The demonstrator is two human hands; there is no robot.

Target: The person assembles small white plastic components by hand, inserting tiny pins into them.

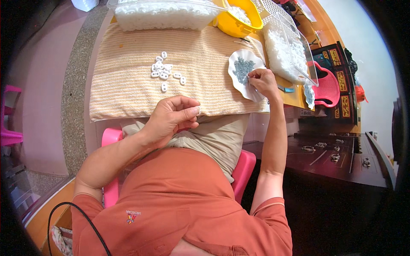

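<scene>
My left hand [173, 116] is closed in a pinch just off the near edge of the table, with a small white piece showing at its fingertips. A white scalloped dish [234, 76] sits on the right of the towel, holding a heap of tiny grey metal parts [242, 68]. Over that dish's right side my right hand [265, 82] pinches thumb and fingers together; what lies between them is too small to make out. A loose cluster of white oval plastic pieces [159, 66], each with two dark holes, lies on the towel left of the dish.
A striped towel [124, 81] covers the table. Along the back stand a clear bin of white pieces [166, 17] and a yellow basket [235, 29]. Another clear bin [285, 51] is at the right, near a pink chair [328, 87]. A black cable [87, 217] hangs at lower left.
</scene>
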